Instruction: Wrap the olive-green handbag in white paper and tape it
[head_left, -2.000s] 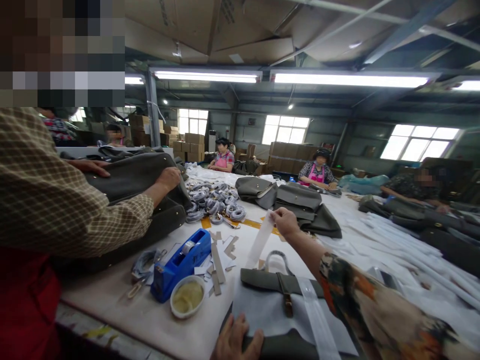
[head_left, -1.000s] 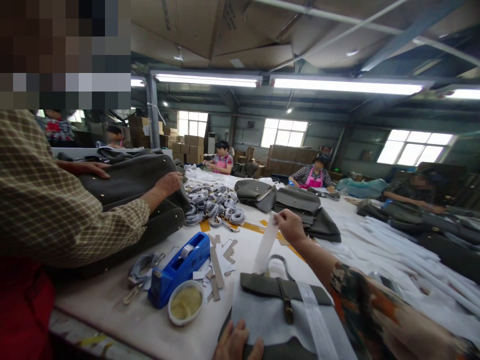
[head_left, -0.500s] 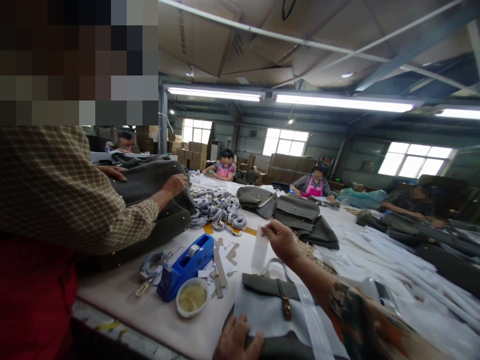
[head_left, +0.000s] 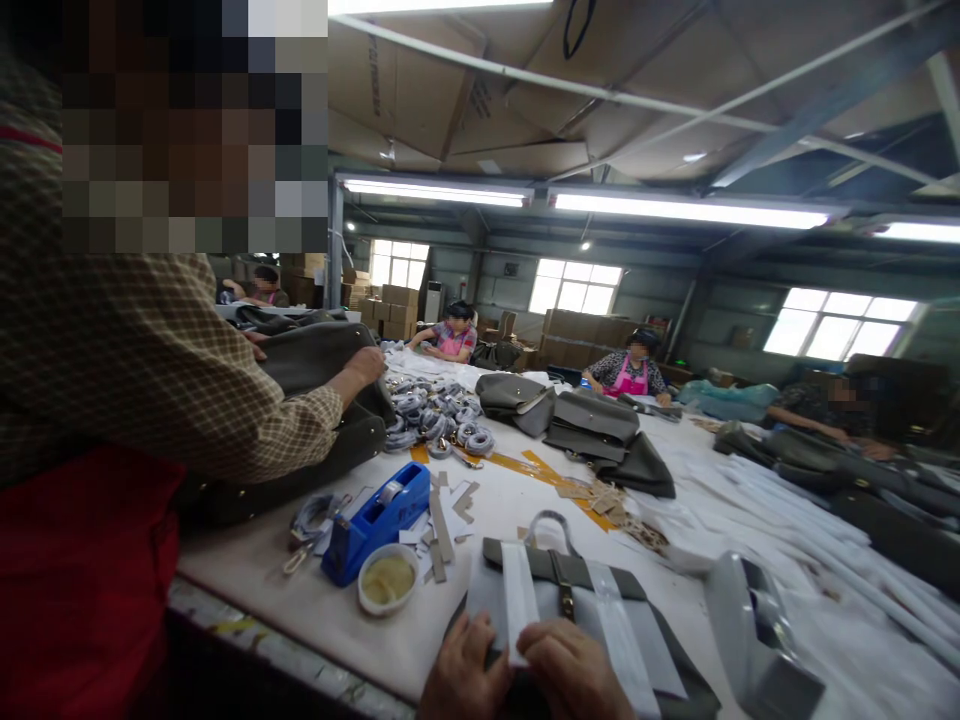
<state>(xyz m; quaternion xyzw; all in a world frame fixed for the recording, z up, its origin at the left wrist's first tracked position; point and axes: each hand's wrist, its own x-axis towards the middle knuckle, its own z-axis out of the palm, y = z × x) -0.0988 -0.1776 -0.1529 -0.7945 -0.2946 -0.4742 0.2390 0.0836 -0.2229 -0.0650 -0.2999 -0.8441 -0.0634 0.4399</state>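
Note:
A dark grey-green handbag (head_left: 491,552) lies on the table in front of me, with a pale sheet (head_left: 487,590) over its front and a buckled strap (head_left: 565,600) at the middle. A white strip (head_left: 519,590) runs down from the flap on the bag's left side. My right hand (head_left: 574,665) pinches the lower end of this strip. Beside it my left hand (head_left: 465,665) rests on the bag's lower left, fingers bent but apart. A second, clear-white strip (head_left: 619,620) lies across the right side. The wrapped handle (head_left: 553,520) stands up at the top.
Left of the bag are a blue tape dispenser (head_left: 382,520), a small round dish (head_left: 387,580) and card pieces (head_left: 441,535). A grey tape dispenser (head_left: 757,640) stands on the right. Coiled straps (head_left: 435,415) and bags (head_left: 596,420) lie behind. A co-worker's checked sleeve (head_left: 247,420) reaches in from the left.
My right hand has come down from above the bag with the white strip, which now lies along the bag's front. My left hand has stayed on the bag, close to my right hand now.

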